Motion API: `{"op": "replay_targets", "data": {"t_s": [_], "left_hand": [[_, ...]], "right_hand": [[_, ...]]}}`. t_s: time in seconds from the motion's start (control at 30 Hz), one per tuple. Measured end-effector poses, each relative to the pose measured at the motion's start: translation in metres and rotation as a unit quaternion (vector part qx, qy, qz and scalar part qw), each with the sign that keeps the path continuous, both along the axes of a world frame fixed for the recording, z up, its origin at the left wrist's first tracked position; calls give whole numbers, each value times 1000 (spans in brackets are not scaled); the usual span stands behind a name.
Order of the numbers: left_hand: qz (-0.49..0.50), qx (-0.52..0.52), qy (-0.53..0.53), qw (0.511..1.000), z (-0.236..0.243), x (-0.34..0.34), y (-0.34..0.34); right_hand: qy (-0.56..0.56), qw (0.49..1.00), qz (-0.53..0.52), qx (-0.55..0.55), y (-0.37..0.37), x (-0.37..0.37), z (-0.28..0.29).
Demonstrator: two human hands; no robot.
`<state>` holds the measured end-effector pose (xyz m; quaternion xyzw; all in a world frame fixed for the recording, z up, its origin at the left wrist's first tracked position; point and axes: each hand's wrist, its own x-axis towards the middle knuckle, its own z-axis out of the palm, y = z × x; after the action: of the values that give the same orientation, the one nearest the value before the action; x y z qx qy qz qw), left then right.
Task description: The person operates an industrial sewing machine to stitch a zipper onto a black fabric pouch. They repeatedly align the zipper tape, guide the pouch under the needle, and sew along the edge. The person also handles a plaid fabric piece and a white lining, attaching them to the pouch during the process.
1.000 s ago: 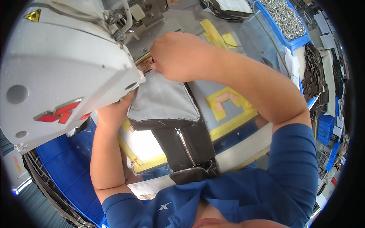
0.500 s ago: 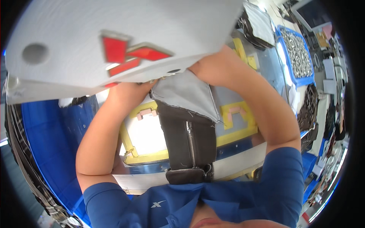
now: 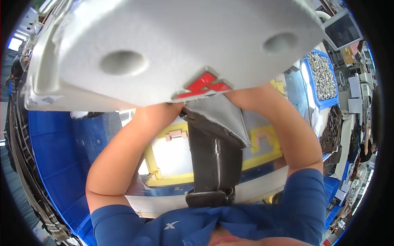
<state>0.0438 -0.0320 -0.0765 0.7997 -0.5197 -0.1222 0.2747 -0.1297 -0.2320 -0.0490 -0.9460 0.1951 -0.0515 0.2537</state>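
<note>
A large light-grey machine head with a red emblem, which looks like a sewing machine, fills the upper view. Under its lower edge reach my left hand and my right hand, and it hides the fingers of both. Between them lies a black fabric piece with grey lining folded up at its far end. My left hand is at the lining's left corner, my right at its right side. A metal zipper runs down the black part, whose near end, with a second zipper, hangs toward my body.
Yellow-taped guide frames with pinkish blocks lie on the worktop either side of the fabric. On the right stand a blue tray of metal hardware, a pile of dark pieces and a monitor. A blue bin is at left.
The view has shifted, so the machine head shows more to the right. In the picture, fabric and hands sit slightly right and lower. Both hands stay by the lining.
</note>
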Motion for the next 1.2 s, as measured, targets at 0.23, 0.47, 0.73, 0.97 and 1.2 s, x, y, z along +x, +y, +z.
{"op": "replay_targets", "data": {"t_s": [0.23, 0.47, 0.73, 0.97, 1.2], "left_hand": [[-83, 56, -185, 978, -10, 13, 1], [-47, 52, -136, 988, 23, 2, 10], [-171, 26, -150, 973, 109, -50, 36], [-275, -19, 24, 961, 67, -38, 17], [-276, 6, -29, 961, 67, -42, 15]], "right_hand": [[-12, 999, 39, -23, 8, 2, 13], [-87, 994, 67, -28, 1, 4, -7], [-62, 996, 61, -12, -5, 1, -10], [-64, 996, 53, -29, -3, 4, -13], [-69, 995, 53, -55, -1, 4, -9]]}}
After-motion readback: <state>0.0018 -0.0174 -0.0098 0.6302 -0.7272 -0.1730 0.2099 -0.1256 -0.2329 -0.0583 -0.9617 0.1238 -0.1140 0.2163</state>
